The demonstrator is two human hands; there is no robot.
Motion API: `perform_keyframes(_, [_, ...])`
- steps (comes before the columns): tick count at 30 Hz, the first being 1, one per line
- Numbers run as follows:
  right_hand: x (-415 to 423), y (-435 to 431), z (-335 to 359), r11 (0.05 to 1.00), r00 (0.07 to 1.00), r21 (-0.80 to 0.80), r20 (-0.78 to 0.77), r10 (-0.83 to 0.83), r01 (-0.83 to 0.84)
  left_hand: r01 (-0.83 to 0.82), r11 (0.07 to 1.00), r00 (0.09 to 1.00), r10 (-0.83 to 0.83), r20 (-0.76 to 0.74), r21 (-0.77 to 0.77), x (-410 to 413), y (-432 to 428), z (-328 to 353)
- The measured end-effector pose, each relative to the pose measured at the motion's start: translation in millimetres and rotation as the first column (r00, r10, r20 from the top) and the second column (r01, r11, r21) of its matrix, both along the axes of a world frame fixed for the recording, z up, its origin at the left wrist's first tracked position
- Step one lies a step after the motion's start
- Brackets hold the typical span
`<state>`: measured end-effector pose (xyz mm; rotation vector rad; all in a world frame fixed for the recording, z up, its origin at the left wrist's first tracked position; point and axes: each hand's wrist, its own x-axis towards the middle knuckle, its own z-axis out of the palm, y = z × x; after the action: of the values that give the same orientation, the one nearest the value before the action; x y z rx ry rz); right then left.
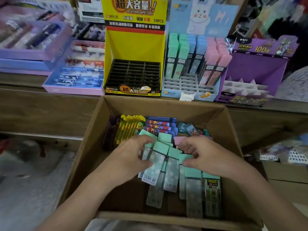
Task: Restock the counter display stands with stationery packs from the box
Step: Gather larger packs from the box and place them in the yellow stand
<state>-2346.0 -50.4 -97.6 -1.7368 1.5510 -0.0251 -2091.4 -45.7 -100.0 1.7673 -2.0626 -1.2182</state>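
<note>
Pick-up step. Your left hand (133, 157) and right hand (205, 155) each pinch the banded bundle of mint packs (159, 164), which lies in the cardboard box (166, 104) below the bench (48, 99). The next move probably calls for lifting them to the blue display stand (188, 86), whose front slots are empty. The yellow stand (133, 47) beside it holds nothing.

Stationery shop, counter (50, 104) crowded with printed display stands (135, 47), slotted trays, pastel packs (183, 54)
</note>
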Motion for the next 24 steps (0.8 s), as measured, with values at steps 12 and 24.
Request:
perform_keyframes(12, [37,-7,-16,0.976,0.933,-0.036,-0.301,0.196,-0.216,0.032,0.999,0.998,-0.03,0.056,-0.03,-3,-8,-2])
perform_keyframes(24, [50,-14,-21,0.988,0.984,-0.111,-0.15,0.095,-0.112,-0.161,0.983,0.987,0.159,0.032,0.092,7,-6,-7])
